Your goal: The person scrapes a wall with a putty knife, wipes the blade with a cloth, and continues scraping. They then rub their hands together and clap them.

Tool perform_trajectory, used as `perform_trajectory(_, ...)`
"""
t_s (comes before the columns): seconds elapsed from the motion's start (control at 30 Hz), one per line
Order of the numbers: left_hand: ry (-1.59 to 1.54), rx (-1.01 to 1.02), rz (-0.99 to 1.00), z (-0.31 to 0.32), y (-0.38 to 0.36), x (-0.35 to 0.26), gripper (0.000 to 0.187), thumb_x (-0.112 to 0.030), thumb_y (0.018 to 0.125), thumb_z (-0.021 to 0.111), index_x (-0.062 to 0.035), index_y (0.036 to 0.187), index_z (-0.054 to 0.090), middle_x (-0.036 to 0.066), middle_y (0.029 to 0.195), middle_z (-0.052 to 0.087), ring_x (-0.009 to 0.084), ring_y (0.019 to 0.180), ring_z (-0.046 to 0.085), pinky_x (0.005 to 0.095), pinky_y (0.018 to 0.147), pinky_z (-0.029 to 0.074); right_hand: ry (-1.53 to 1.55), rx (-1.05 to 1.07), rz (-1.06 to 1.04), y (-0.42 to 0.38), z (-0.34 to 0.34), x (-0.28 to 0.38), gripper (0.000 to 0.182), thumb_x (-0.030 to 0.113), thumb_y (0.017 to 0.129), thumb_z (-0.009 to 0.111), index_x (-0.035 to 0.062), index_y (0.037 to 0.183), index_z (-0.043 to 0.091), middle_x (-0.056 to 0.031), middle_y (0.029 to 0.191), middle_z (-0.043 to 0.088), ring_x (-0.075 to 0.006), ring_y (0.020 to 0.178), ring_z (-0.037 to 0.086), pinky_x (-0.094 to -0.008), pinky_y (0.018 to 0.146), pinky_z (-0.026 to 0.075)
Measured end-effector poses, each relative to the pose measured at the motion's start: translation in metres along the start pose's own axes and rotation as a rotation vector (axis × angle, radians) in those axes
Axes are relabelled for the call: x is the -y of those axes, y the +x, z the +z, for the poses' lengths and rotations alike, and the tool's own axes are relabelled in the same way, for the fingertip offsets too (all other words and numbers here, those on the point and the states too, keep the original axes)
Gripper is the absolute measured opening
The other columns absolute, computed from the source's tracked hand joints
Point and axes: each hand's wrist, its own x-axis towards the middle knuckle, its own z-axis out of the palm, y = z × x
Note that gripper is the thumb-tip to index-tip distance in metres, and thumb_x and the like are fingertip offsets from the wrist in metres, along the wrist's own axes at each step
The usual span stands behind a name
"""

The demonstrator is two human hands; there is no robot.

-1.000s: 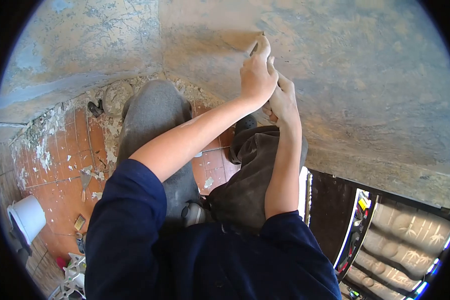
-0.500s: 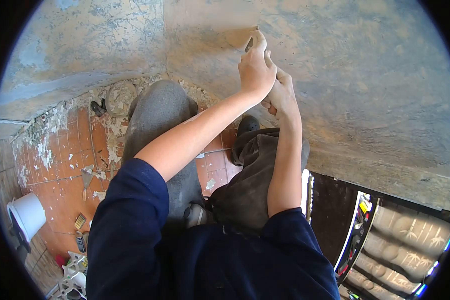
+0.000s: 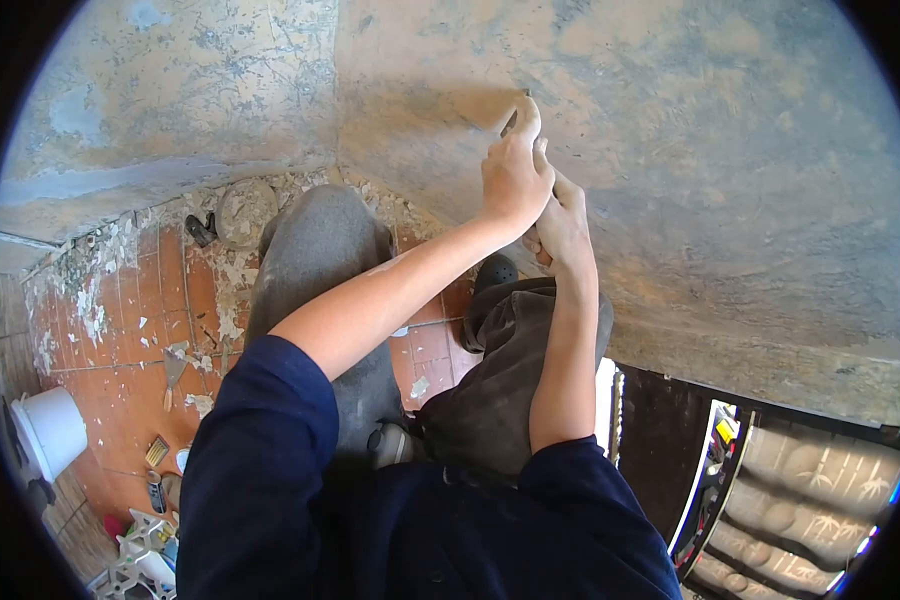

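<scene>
Both hands are up against a worn, patchy wall (image 3: 700, 160), one close behind the other on a small tool. My left hand (image 3: 516, 185) is farther up, its index finger stretched along the tool toward the wall and the other fingers curled. Only a short dark edge of what looks like a scraper (image 3: 510, 124) shows beside that finger; the rest is hidden. Just below, my right hand (image 3: 564, 228) is closed, its fingers wrapped round the hidden lower part. Pale dust coats the fingers of both hands.
Flakes litter the terracotta tile floor (image 3: 120, 410). A putty knife (image 3: 174, 372), a brush (image 3: 157, 451) and a white bucket (image 3: 50, 432) are at left. My bent knees lie below my forearms. A dark panel (image 3: 660, 430) and a patterned cushion (image 3: 820, 470) are at lower right.
The view has tilted up slightly, so the scene sits lower in the picture. Both hands have slid a little down the wall together, still closed on the tool.
</scene>
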Motion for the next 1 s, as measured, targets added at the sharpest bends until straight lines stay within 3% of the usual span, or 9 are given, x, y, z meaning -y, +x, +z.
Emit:
perform_trajectory(0.03, -0.031, 0.054, -0.162, -0.006, 0.005, -0.011, 0.048, -0.004, 0.089, 0.047, 0.0098, 0.133, 0.033, 0.027, 0.125, 0.049, 0.0332, 0.114, 0.053, 0.0368, 0.096, 0.042, -0.005, -0.010, 0.000, 0.001, -0.001, -0.003, 0.042, 0.032, 0.093, 0.046, 0.0047, 0.124, 0.054, 0.0022, 0.050, 0.042, -0.0061, 0.037, 0.036, -0.0249, 0.030, 0.024)
perform_trajectory(0.2, 0.173, -0.144, 0.069, 0.001, 0.004, 0.005, 0.048, -0.004, 0.088, 0.048, 0.0084, 0.133, 0.035, 0.028, 0.121, 0.052, 0.0348, 0.109, 0.055, 0.0363, 0.094, 0.044, -0.021, 0.046, -0.014, 0.008, -0.001, -0.005, 0.042, 0.033, 0.094, 0.045, 0.0056, 0.124, 0.055, 0.0011, 0.050, 0.045, -0.0066, 0.035, 0.038, -0.0248, 0.031, 0.027)
perform_trajectory(0.23, 0.042, 0.011, -0.118, -0.005, 0.002, -0.004, 0.048, -0.004, 0.088, 0.047, 0.0072, 0.133, 0.035, 0.026, 0.126, 0.048, 0.0365, 0.114, 0.051, 0.0376, 0.098, 0.040, 0.017, 0.013, -0.033, 0.002, 0.000, -0.005, 0.036, 0.031, 0.093, 0.047, 0.0039, 0.113, 0.058, 0.0014, 0.051, 0.046, -0.0056, 0.035, 0.038, -0.0233, 0.030, 0.025)
perform_trajectory(0.3, 0.078, -0.008, -0.053, -0.004, -0.002, -0.008, 0.049, -0.004, 0.088, 0.047, 0.0071, 0.134, 0.035, 0.026, 0.129, 0.046, 0.0364, 0.118, 0.048, 0.0381, 0.100, 0.038, 0.052, -0.022, -0.014, -0.004, -0.001, -0.003, 0.032, 0.031, 0.092, 0.048, 0.0027, 0.102, 0.060, 0.0017, 0.052, 0.047, -0.0046, 0.036, 0.038, -0.0217, 0.029, 0.023)
perform_trajectory(0.4, -0.004, 0.060, -0.182, -0.004, 0.006, -0.003, 0.049, -0.003, 0.088, 0.045, 0.0061, 0.135, 0.033, 0.026, 0.135, 0.039, 0.0355, 0.125, 0.040, 0.0387, 0.105, 0.033, -0.046, 0.053, 0.010, 0.011, 0.003, 0.004, 0.040, 0.029, 0.093, 0.044, 0.0043, 0.123, 0.055, 0.0008, 0.050, 0.045, -0.0066, 0.035, 0.038, -0.0247, 0.031, 0.027)
perform_trajectory(0.5, 0.228, -0.203, 0.143, 0.001, 0.009, 0.014, 0.056, 0.000, 0.083, 0.050, 0.0049, 0.136, 0.030, 0.027, 0.119, 0.053, 0.0390, 0.104, 0.056, 0.0421, 0.091, 0.045, -0.033, 0.056, -0.013, 0.007, 0.003, 0.002, 0.040, 0.030, 0.093, 0.044, 0.0031, 0.121, 0.056, 0.0008, 0.050, 0.044, -0.0069, 0.037, 0.039, -0.0248, 0.031, 0.027)
perform_trajectory(0.67, 0.141, -0.030, 0.072, 0.000, 0.001, 0.004, 0.048, -0.001, 0.088, 0.045, 0.0077, 0.134, 0.033, 0.027, 0.130, 0.045, 0.0307, 0.117, 0.051, 0.0350, 0.097, 0.041, 0.019, 0.006, -0.060, 0.005, 0.000, -0.006, 0.040, 0.029, 0.093, 0.045, 0.0019, 0.119, 0.057, 0.0003, 0.053, 0.046, -0.0070, 0.038, 0.040, -0.0247, 0.032, 0.028)
perform_trajectory(0.73, 0.075, -0.024, -0.036, 0.001, 0.006, 0.005, 0.055, 0.001, 0.083, 0.049, 0.0064, 0.135, 0.031, 0.027, 0.111, 0.057, 0.0370, 0.096, 0.060, 0.0417, 0.085, 0.047, -0.030, 0.007, -0.040, 0.004, 0.000, 0.000, 0.040, 0.029, 0.093, 0.045, 0.0015, 0.119, 0.057, 0.0004, 0.055, 0.048, -0.0066, 0.039, 0.040, -0.0242, 0.034, 0.030)
perform_trajectory(1.0, 0.141, -0.147, 0.109, 0.002, 0.007, 0.007, 0.049, 0.001, 0.086, 0.048, 0.0034, 0.133, 0.036, 0.025, 0.103, 0.060, 0.0322, 0.086, 0.064, 0.0389, 0.077, 0.052, -0.022, 0.040, -0.033, 0.009, 0.001, 0.005, 0.038, 0.028, 0.093, 0.045, 0.0033, 0.120, 0.057, 0.0001, 0.054, 0.049, -0.0066, 0.039, 0.040, -0.0249, 0.033, 0.029)
